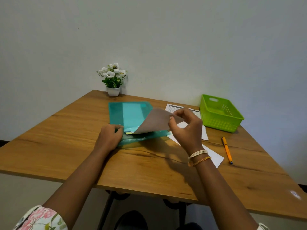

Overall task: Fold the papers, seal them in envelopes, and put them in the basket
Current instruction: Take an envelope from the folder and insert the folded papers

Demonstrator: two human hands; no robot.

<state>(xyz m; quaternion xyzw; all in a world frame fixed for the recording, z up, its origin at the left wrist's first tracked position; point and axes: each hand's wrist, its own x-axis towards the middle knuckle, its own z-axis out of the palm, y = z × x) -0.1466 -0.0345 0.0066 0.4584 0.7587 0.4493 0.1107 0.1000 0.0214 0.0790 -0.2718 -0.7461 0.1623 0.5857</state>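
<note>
now r hand [184, 128] lifts sheet [156, 122] (l hand [110, 136] pins folder [131, 117]).

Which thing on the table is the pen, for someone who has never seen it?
Start at the green basket on the table's far right. Come toward the person along the right edge to the pen, just right of a white envelope. It is the only thin orange stick there, blue-tipped.
</note>
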